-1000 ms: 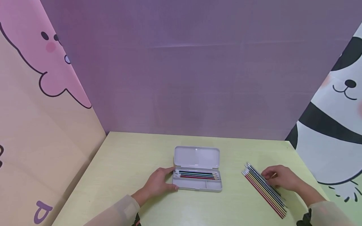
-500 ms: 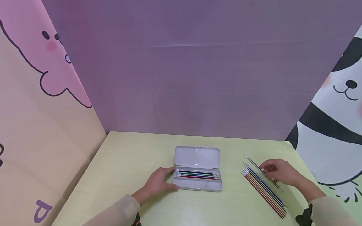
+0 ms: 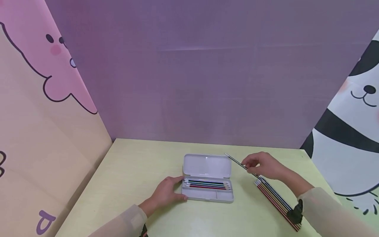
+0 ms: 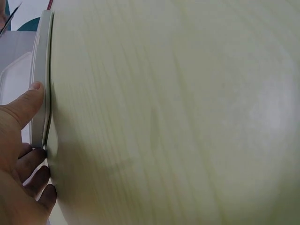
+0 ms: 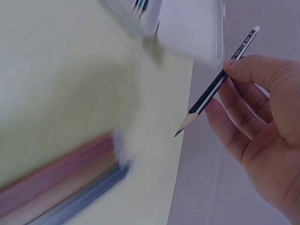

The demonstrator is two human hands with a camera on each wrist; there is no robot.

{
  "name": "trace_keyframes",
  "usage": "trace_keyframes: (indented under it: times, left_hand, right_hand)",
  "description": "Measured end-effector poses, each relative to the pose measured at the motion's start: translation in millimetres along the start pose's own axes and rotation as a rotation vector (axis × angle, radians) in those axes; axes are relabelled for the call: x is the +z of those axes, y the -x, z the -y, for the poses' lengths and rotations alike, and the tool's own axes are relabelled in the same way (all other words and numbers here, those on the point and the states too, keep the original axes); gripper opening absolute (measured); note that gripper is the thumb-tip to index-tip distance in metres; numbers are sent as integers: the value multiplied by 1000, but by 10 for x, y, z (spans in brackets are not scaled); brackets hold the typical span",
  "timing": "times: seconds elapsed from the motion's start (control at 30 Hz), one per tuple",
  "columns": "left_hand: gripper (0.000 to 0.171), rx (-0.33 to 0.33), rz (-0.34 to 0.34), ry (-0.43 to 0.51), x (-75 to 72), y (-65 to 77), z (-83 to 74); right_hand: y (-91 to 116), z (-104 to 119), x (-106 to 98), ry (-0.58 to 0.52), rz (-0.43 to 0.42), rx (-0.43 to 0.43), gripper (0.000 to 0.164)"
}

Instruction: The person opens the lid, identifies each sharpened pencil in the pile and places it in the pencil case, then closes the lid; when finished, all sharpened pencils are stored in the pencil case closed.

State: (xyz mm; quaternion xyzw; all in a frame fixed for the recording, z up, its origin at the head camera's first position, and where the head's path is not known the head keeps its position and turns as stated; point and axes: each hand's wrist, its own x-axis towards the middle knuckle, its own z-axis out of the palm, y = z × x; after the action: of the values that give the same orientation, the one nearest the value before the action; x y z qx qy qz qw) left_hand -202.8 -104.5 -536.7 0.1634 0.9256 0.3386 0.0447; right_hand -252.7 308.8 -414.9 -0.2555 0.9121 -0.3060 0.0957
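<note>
Between thumb and fingers my right hand [image 3: 266,166] pinches a black-and-white striped pencil [image 5: 213,91], raised above the table. Its sharpened tip points back toward the loose pencils and its white end toward the case. An open white pencil case [image 3: 196,194] lies mid-table with its lid [image 3: 207,165] folded back. Several pencils [image 3: 205,183] lie side by side in its rear compartment. My left hand [image 3: 165,193] grips the case's left end, the thumb at the front side and the fingers curled around the end, as the left wrist view shows.
A row of pencils [image 3: 270,197] in red, yellowish and dark blue lies slanted on the table [image 3: 142,164] to the right, partly under my right wrist. A purple panel [image 3: 207,98] stands behind the table, with cartoon-printed panels at both sides.
My right hand has taken the black-and-white pencil from the right side of the row, lifted it and carried it left toward the case. The left hand has stayed at the case.
</note>
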Motion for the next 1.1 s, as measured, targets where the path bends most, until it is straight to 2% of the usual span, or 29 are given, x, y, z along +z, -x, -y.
trace_keyframes:
  times: [0.23,0.47,0.73,1.1]
  left_hand:
    - [89,-2,-4,-9,11,-3,9]
    - [89,-7,9,-5,21,-3,12]
    - [88,-1,8,-4,7,17,-1]
    - [89,13,-1,7,-4,8,16]
  right_hand:
    - [-453,335,401,-18,70,-88,21]
    - [-729,476,846,-29,147,-117,20]
    - [-797,527,1121,-10,194,-106,20]
    - [-797,548,1202,92,187,-139,20]
